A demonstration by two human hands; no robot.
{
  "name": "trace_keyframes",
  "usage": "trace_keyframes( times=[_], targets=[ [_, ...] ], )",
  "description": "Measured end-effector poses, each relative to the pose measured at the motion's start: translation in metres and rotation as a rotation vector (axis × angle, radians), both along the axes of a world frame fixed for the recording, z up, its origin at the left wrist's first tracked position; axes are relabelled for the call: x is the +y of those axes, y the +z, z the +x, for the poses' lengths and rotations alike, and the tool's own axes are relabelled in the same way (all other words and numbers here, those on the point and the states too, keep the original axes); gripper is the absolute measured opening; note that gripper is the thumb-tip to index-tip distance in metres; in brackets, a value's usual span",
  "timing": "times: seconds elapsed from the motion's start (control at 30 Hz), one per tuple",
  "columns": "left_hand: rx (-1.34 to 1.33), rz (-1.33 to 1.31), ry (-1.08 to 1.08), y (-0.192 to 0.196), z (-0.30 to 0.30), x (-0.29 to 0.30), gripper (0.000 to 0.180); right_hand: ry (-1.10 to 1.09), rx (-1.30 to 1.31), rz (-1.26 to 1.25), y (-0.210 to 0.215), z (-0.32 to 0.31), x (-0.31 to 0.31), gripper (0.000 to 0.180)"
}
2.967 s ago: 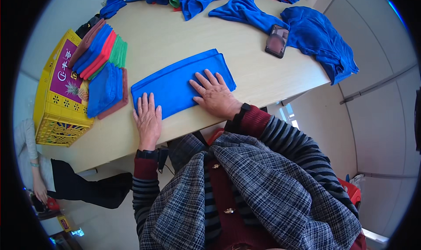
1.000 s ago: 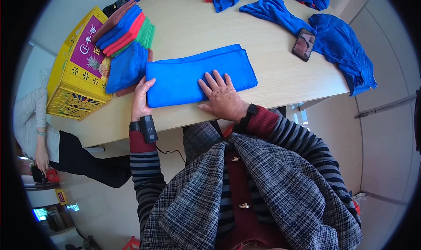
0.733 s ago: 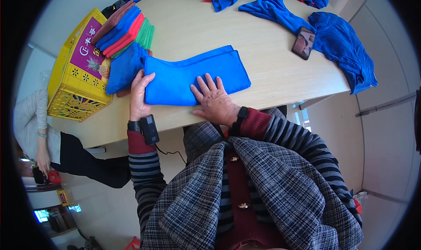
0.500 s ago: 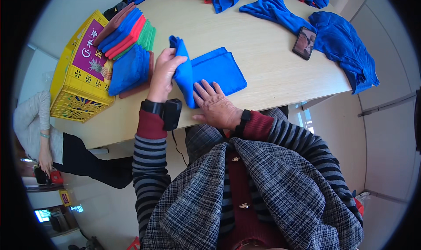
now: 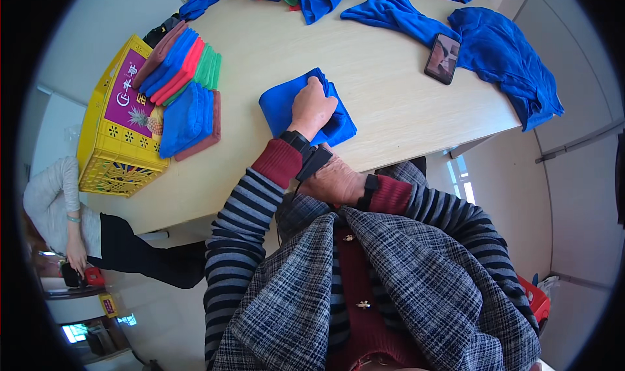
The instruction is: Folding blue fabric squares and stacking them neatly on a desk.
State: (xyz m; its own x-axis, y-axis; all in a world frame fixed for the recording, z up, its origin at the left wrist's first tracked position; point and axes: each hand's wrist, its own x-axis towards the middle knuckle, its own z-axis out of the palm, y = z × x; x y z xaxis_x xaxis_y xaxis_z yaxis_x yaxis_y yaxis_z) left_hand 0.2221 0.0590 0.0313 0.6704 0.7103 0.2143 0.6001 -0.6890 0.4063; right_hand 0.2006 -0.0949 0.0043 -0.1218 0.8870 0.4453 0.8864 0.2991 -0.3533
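A blue cloth (image 5: 278, 104) lies folded on the table near its front edge. My left hand (image 5: 314, 105) is closed over the middle of it, with the fingers curled down on a fold of the fabric. Part of the cloth shows to the right of the knuckles. My right hand (image 5: 335, 181) rests at the table's front edge, just below the cloth. Its fingers are hidden behind my left wrist and the black device strapped there, so what they touch does not show.
Folded cloths (image 5: 179, 62) in brown, blue, red and green lean against a yellow crate (image 5: 120, 143) on the left. A phone (image 5: 443, 58) rests on loose blue cloths (image 5: 501, 52) at the right. More cloths lie along the far edge. Another person (image 5: 58, 202) is at the far left.
My left hand has carried the cloth's raised left part over to the right, onto the rest of it. My right hand has come off the cloth toward me.
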Motion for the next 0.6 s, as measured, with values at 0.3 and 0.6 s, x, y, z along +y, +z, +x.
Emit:
trace_keyframes(
  times=[0.3, 0.6],
  targets=[
    [-0.111, 0.029, -0.198, 0.031, -0.088, 0.012, 0.031, -0.094, -0.069, -0.057, -0.006, 0.008, -0.007, 0.066],
    [-0.037, 0.101, -0.401, -0.018, -0.126, 0.014, 0.056, -0.008, -0.193, -0.061, -0.003, 0.010, -0.012, 0.071]
  ],
)
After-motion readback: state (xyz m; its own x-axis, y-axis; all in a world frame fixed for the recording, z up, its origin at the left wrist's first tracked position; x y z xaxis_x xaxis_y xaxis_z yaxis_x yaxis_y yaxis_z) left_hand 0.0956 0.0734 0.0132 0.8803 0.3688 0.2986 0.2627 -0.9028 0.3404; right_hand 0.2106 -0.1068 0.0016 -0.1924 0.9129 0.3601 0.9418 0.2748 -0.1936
